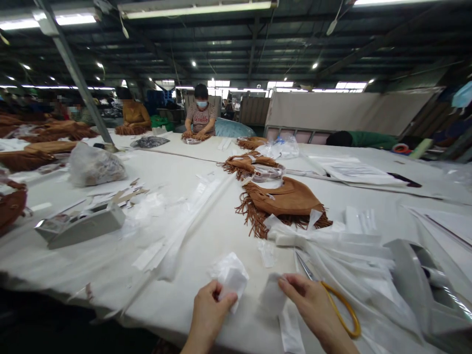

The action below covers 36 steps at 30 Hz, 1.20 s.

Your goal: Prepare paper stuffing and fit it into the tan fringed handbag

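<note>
Jutting above the left hand's grip point(209, 307), a white slip point(236, 281)

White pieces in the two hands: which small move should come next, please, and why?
Perhaps the right hand should bring its flat white piece toward the left hand's white piece: the left hand and right hand each pinch one near an edge, and a gap separates the two.
</note>
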Tool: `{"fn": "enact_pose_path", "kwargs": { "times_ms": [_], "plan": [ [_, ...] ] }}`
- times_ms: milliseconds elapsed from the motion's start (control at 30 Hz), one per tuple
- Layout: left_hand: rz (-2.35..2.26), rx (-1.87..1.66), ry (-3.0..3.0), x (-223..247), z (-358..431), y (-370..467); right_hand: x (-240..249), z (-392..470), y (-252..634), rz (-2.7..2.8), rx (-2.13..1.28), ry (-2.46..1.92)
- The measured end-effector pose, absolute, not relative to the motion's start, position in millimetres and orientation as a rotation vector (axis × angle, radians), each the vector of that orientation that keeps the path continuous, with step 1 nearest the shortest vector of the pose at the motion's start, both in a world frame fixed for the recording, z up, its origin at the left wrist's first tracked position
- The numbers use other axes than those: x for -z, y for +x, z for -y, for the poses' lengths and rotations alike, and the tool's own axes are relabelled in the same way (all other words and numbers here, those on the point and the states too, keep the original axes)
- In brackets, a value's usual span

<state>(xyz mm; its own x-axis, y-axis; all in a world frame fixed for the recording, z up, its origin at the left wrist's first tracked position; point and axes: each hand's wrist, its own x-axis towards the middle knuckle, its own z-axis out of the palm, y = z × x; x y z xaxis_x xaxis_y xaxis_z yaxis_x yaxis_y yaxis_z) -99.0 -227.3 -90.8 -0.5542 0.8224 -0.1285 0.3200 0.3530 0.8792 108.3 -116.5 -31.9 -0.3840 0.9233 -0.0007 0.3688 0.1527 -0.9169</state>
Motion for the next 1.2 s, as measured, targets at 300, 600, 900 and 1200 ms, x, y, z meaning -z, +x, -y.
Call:
{"fn": "enact_pose_path", "kwargs": {
  "times_ms": [300,600,900,1200],
  "plan": [
    [-2.071,-0.989,1.111,66,194,-135,68,137,38,1.106,-1.643,-1.147],
    [-1.862,-0.839,1.087,64,201,-150,86,126,2,1.423,-1.482,-1.322],
    [-2.125,-0.915,1.353,67,214,-135,94,126,-3,1.584,-1.405,-1.424],
    [-2.085,-1.019,1.424,85,210,-121,47,109,7,2.709,-0.198,-0.678]
  ]
}}
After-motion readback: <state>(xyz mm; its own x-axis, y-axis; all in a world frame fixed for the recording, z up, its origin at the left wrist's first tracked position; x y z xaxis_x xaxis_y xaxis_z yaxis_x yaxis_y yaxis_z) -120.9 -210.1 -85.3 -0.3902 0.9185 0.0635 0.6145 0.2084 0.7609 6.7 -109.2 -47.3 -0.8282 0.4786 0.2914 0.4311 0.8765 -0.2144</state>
